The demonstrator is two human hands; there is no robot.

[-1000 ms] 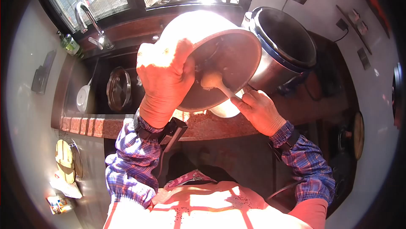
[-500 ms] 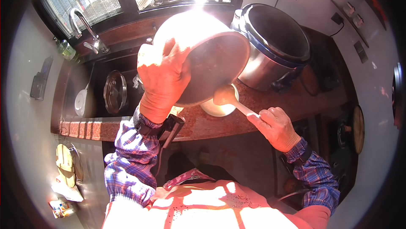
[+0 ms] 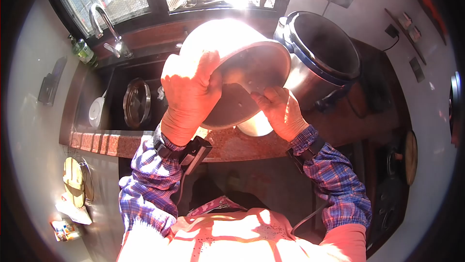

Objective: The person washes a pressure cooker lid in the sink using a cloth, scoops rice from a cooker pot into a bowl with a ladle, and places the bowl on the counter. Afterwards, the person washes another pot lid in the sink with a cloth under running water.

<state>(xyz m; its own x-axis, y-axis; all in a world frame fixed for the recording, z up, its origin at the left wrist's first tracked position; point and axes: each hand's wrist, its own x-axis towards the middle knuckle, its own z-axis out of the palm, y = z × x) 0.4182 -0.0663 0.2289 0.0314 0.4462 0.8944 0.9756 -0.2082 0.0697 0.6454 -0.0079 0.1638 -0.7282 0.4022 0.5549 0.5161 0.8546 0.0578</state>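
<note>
1. The left hand (image 3: 191, 95) sits in the middle of the frame, its grip clamped over the rim of a large round pot (image 3: 237, 75), fingers curled over the edge and palm against the outer wall.
2. That pot is lifted clear of the tabletop (image 3: 227, 146) and tipped so its dark inside faces the person, its mouth angled down and right.
3. The right hand (image 3: 278, 109) is just right of centre, reaching into the lower lip of the pot. Its fingers are bunched together against the inner wall; I cannot tell whether they pinch anything, since the glare hides the fingertips.
4. Directly under the tilted pot a pale bowl (image 3: 256, 126) rests on the tabletop, mostly covered by the pot and the right hand.
5. In the upper right of the frame stands an open electric cooker (image 3: 322, 53), close behind the pot.
6. To the left lies a dark sink (image 3: 116, 102) with a round metal lid (image 3: 136, 103) in it and a tap (image 3: 104, 27) above, near the upper left.
</note>
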